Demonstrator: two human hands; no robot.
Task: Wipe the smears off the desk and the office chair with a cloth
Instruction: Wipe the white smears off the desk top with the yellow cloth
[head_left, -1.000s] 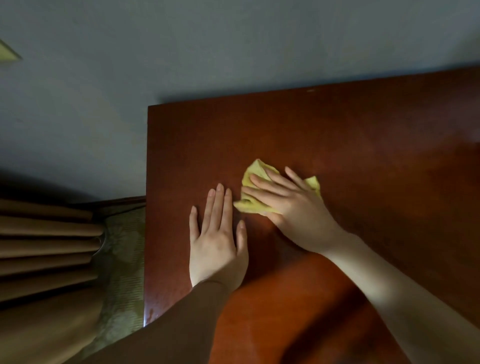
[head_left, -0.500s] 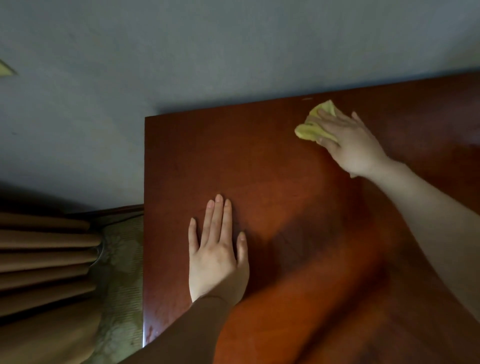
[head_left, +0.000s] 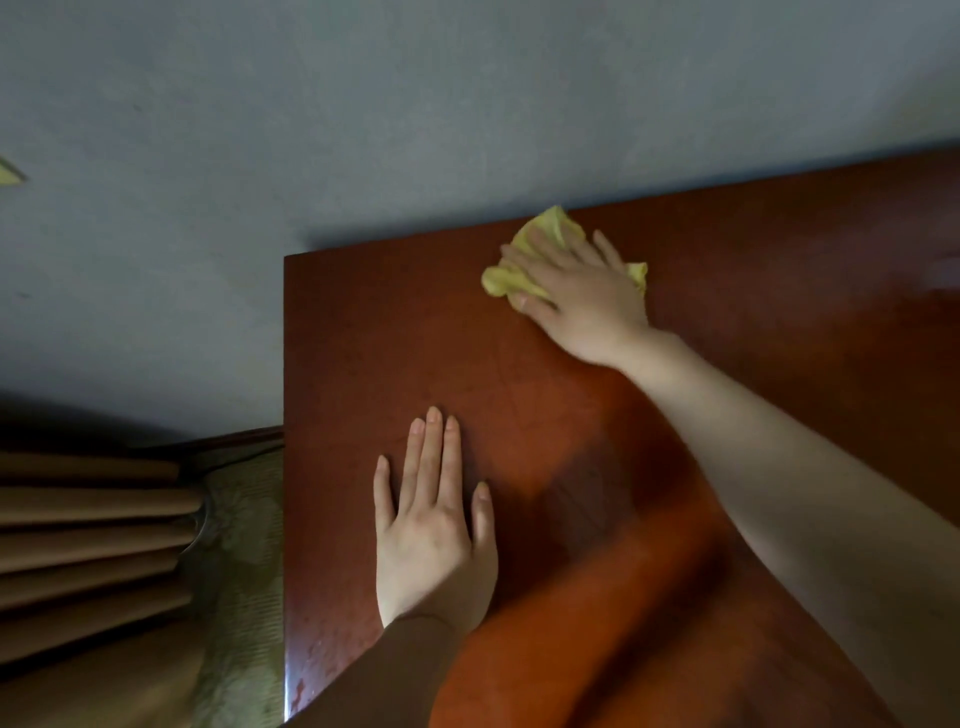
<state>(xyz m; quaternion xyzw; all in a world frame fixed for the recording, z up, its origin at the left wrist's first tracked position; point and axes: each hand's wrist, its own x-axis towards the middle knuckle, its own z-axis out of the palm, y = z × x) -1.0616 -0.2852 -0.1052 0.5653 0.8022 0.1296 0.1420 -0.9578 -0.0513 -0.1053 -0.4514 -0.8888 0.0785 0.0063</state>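
A reddish-brown wooden desk (head_left: 363, 338) fills the right and lower part of the view, its left corner against the wall. My right hand (head_left: 582, 296) lies flat on a crumpled yellow cloth (head_left: 545, 231) near the desk's far edge, fingers spread over it and pressing it down. Most of the cloth is hidden under the palm. My left hand (head_left: 431, 530), in a brown sleeve, rests flat on the desk nearer to me, fingers straight. Faint smears show on the wood between the two hands. No office chair is in view.
A grey wall (head_left: 415, 104) runs behind the desk. To the left hang tan pleated curtains (head_left: 88, 545) over a strip of patterned greenish floor (head_left: 244, 519).
My right hand carried the cloth from the desk's middle up to the far edge, then slid it left along that edge. My left hand stayed where it was.
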